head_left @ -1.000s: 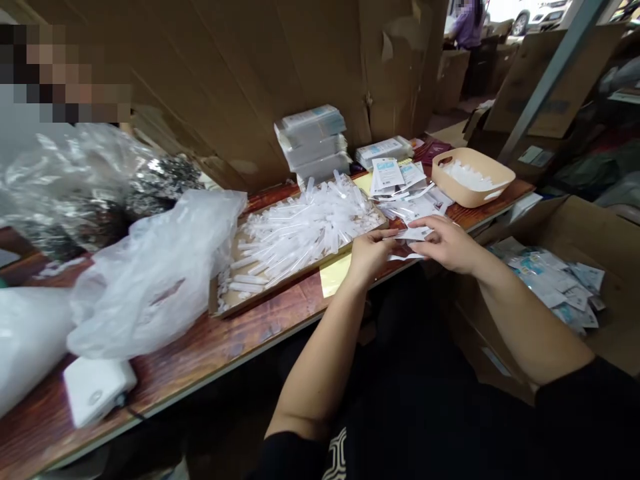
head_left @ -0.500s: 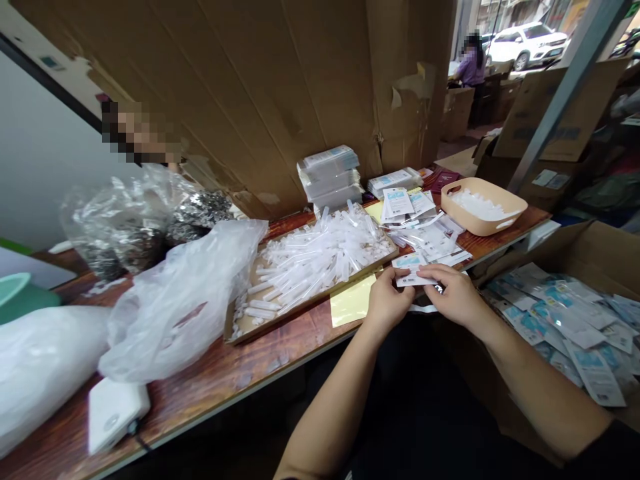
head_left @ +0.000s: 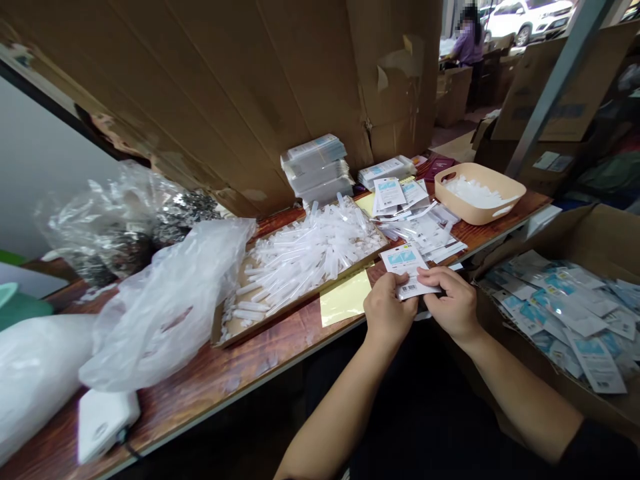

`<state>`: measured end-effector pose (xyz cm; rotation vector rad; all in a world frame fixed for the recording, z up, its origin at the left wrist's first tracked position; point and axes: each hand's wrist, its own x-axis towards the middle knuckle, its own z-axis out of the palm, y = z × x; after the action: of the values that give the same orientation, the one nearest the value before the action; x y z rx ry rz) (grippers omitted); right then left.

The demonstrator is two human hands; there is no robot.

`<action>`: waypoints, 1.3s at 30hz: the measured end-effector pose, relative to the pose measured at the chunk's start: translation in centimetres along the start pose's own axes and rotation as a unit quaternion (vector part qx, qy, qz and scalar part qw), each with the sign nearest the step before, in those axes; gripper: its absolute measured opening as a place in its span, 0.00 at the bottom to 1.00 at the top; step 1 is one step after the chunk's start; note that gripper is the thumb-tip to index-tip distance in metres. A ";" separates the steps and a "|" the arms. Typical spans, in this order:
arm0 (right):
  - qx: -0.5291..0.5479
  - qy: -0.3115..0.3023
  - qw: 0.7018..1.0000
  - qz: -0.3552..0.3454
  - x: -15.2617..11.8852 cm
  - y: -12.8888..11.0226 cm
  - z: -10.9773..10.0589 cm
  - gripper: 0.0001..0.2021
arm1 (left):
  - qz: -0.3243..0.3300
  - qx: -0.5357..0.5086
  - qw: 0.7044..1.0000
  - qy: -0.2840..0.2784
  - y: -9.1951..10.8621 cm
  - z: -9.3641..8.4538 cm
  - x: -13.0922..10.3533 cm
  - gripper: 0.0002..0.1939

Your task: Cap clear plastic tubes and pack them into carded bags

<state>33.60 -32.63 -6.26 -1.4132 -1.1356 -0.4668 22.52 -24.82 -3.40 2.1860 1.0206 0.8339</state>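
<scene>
A white and blue printed packet [head_left: 406,261] is held between both hands at the table's front edge. My left hand [head_left: 389,308] pinches its lower left part, and my right hand [head_left: 453,303] grips its lower right edge. Just beyond lies a loose pile of similar packets [head_left: 425,230]. Left of the hands, a shallow cardboard tray [head_left: 280,319] holds many clear white tubes [head_left: 310,250]. A yellow sheet [head_left: 345,297] lies between the tray and my left hand.
A beige basket [head_left: 477,212] with small white pieces stands at the back right. Stacked packs [head_left: 317,170] lean near the cardboard wall. Plastic bags [head_left: 170,313] and a white device [head_left: 107,423] are at left. An open carton [head_left: 555,233] of packets is at right; a person [head_left: 469,47] is far back.
The packet now faces the camera more, showing more of its printed front, and both hands have tilted with it. The whole view has shifted slightly.
</scene>
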 end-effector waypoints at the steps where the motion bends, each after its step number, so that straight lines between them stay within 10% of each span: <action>1: 0.002 0.004 1.000 -0.004 0.2 -0.2 0.0 0.10 | 0.010 0.005 1.000 0.013 0.0 0.0 -0.1 0.11; 12: 0.009 -0.039 0.992 -0.118 9.1 2.3 4.0 0.14 | 0.090 -0.044 0.992 0.083 0.2 -2.8 3.5 0.23; 15: -0.073 -0.112 0.987 -0.093 14.8 5.3 7.5 0.14 | 0.094 -0.042 0.991 0.087 -1.1 -3.3 3.7 0.30; 22: -0.222 -0.343 0.911 -0.052 22.4 11.0 13.7 0.18 | 0.086 0.077 0.993 0.028 -5.3 -4.2 1.8 0.10; 34: -0.247 -0.417 0.869 -0.100 16.9 9.8 10.1 0.13 | 0.136 0.118 0.980 0.084 -8.0 -4.9 1.6 0.06; 39: -0.225 -0.442 0.862 -0.101 12.7 10.1 8.5 0.10 | 0.053 0.167 0.981 0.086 -7.6 -6.7 3.8 0.08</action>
<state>44.76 -18.54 -2.96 -2.0167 -2.0228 -0.2137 16.17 -16.11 -3.51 2.5022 1.2120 0.9725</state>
